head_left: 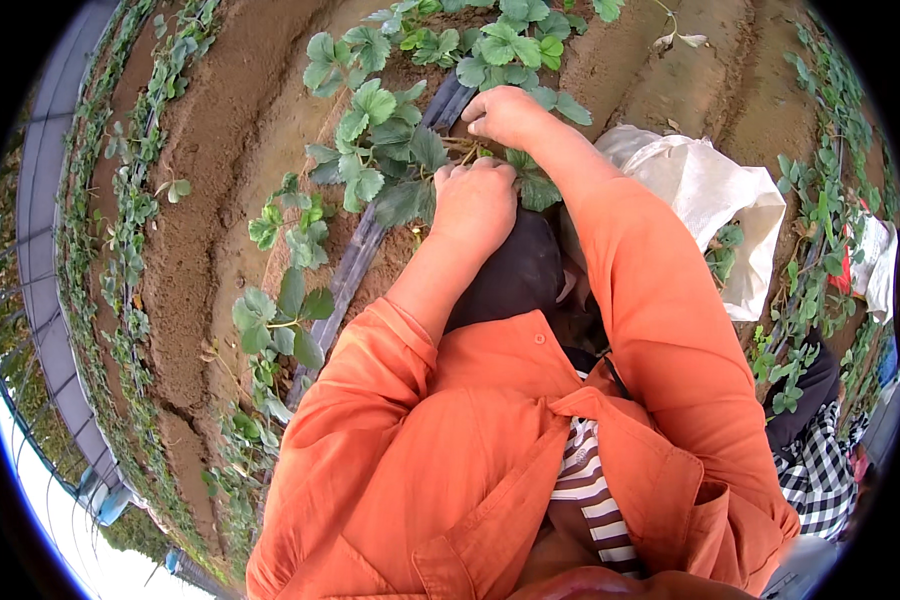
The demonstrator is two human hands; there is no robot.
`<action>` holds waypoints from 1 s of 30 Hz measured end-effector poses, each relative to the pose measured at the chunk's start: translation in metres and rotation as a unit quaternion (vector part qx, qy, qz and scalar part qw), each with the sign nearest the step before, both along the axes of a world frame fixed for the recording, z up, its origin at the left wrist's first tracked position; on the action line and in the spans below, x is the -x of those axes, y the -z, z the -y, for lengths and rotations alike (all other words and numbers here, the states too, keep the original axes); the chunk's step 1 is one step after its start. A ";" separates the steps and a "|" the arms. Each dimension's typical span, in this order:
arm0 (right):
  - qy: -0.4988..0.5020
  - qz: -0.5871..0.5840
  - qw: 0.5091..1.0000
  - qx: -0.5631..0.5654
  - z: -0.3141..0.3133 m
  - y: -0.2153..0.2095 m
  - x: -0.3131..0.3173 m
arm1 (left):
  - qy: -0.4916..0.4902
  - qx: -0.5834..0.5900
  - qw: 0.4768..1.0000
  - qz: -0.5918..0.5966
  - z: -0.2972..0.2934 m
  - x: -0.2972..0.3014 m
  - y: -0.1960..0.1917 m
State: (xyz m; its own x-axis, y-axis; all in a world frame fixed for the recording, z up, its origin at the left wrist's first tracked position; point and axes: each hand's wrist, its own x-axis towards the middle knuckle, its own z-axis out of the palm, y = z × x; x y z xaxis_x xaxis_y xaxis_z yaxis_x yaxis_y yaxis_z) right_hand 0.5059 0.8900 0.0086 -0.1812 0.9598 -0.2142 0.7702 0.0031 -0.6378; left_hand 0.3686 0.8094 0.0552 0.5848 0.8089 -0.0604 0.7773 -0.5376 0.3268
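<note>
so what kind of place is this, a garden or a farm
Most likely a crop field under a greenhouse cover: long raised soil beds, rows of low leafy plants like strawberries, and a dark hose along the row. Both hands, left hand and right hand, are in the leaves.

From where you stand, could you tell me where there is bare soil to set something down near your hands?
Bare soil lies left of the strawberry plant, toward the outer plant row. More bare soil runs above the white sack. It is crowded where the left hand and right hand work among leaves by the dark drip hose.
</note>
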 end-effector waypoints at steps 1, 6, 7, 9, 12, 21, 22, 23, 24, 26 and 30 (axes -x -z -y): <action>-0.026 -0.005 1.000 0.012 -0.005 0.005 0.005 | 0.003 0.020 0.999 -0.027 0.001 -0.002 0.001; -0.147 0.037 0.981 0.124 -0.026 0.012 0.017 | 0.031 -0.003 0.999 -0.006 0.000 -0.005 0.006; -0.161 0.055 0.975 0.141 -0.029 0.005 0.021 | 0.033 0.000 0.999 -0.002 -0.001 -0.004 0.006; -0.187 0.093 0.962 0.175 -0.038 -0.007 0.027 | 0.037 0.006 0.999 0.009 -0.002 -0.004 0.004; -0.232 0.080 0.958 0.145 -0.036 -0.006 0.033 | 0.036 0.010 0.999 0.034 -0.004 -0.001 0.007; -0.168 -0.012 0.963 0.209 -0.044 0.012 0.022 | 0.024 0.012 0.996 0.081 -0.003 0.004 0.012; -0.122 -0.049 0.967 0.219 -0.043 0.015 0.018 | 0.017 0.017 0.996 0.080 -0.003 0.004 0.011; -0.075 -0.085 0.967 0.228 -0.042 0.018 0.014 | 0.010 0.022 0.997 0.079 -0.002 0.004 0.010; -0.062 -0.059 0.968 0.234 -0.043 0.022 0.013 | 0.004 0.027 0.997 0.079 -0.001 0.004 0.010; 0.006 -0.057 0.982 0.181 -0.034 0.030 0.009 | -0.001 0.030 0.996 0.082 0.000 0.004 0.010; 0.143 -0.105 0.982 0.062 -0.017 0.043 0.022 | -0.008 0.048 0.995 0.090 0.001 0.007 0.013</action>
